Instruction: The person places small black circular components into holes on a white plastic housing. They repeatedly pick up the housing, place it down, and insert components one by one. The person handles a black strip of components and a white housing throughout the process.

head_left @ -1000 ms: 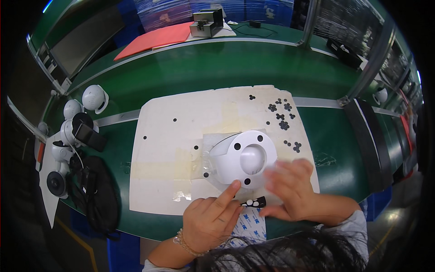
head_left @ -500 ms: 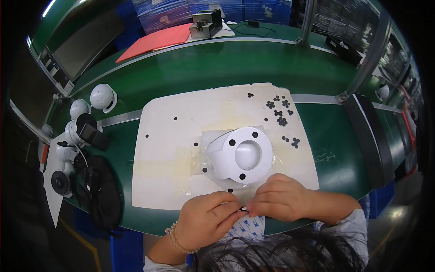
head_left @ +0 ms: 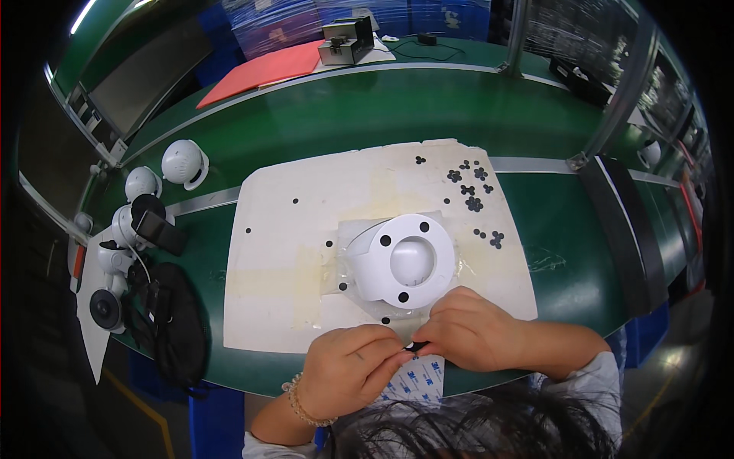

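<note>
My left hand (head_left: 353, 363) and my right hand (head_left: 475, 330) meet near the mat's front edge, fingers closed in a pinch. Between their fingertips is a small black adhesive pad (head_left: 415, 347), mostly hidden, with a bit of white beside it. Under the hands lies a sheet of white backing paper with blue print (head_left: 419, 380). Just beyond them a white plastic housing (head_left: 365, 269) rests on clear plastic film, its ring-shaped face turned up. Three black round pads, among them the lower one (head_left: 403, 297), sit on that ring around a round opening.
Loose black pads (head_left: 474, 204) lie clustered at the right of the pale mat (head_left: 283, 306), with single ones scattered left. White camera-like units (head_left: 183, 163) and a black pouch (head_left: 180, 329) stand left. A long black block (head_left: 627, 237) lies right. A red sheet (head_left: 264, 74) is at the back.
My right hand's fingertips have shifted slightly up and left, so more of the black pad shows between the hands. The left hand stays nearly in place. The whole view has shifted slightly.
</note>
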A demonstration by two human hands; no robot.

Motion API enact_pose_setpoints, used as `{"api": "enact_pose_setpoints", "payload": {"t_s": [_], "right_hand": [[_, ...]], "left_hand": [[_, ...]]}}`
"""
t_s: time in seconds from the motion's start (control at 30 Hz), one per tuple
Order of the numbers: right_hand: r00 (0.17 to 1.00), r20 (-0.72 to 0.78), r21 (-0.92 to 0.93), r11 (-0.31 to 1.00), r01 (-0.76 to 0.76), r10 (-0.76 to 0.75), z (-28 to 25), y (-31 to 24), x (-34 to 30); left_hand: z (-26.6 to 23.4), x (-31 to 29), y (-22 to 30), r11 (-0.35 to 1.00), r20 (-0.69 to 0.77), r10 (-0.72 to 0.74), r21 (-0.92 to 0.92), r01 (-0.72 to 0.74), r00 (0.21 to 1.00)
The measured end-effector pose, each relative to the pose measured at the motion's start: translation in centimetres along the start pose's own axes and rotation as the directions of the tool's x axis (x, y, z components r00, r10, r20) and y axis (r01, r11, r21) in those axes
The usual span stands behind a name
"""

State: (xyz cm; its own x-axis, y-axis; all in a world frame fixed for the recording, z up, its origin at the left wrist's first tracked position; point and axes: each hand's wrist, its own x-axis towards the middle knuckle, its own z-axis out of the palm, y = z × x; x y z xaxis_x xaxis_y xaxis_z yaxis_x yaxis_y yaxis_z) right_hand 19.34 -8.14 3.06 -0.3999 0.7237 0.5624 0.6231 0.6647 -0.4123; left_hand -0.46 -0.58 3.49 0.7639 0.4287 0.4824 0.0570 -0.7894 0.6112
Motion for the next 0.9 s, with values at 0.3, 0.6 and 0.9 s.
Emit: {"api": "enact_pose_setpoints", "payload": {"t_s": [0.3,0.6,0.9], "right_hand": [[0.995,0.031,0.148,0.984,-0.100,0.096,-0.4,-0.3,0.2],[0.969,-0.149,-0.189,0.968,0.165,-0.195,-0.2,0.2,-0.2],[0.960,-0.137,-0.174,0.960,0.221,-0.246,-0.2,0.9,-0.4]], "left_hand": [[0.3,0.1,-0.6,0.990,-0.044,0.075,-0.116,-0.080,0.996],[0.1,0.1,-0.3,0.995,-0.041,0.057,-0.077,-0.060,0.998],[0.2,0.0,-0.4,0.997,-0.034,0.045,-0.063,-0.047,0.998]]}}
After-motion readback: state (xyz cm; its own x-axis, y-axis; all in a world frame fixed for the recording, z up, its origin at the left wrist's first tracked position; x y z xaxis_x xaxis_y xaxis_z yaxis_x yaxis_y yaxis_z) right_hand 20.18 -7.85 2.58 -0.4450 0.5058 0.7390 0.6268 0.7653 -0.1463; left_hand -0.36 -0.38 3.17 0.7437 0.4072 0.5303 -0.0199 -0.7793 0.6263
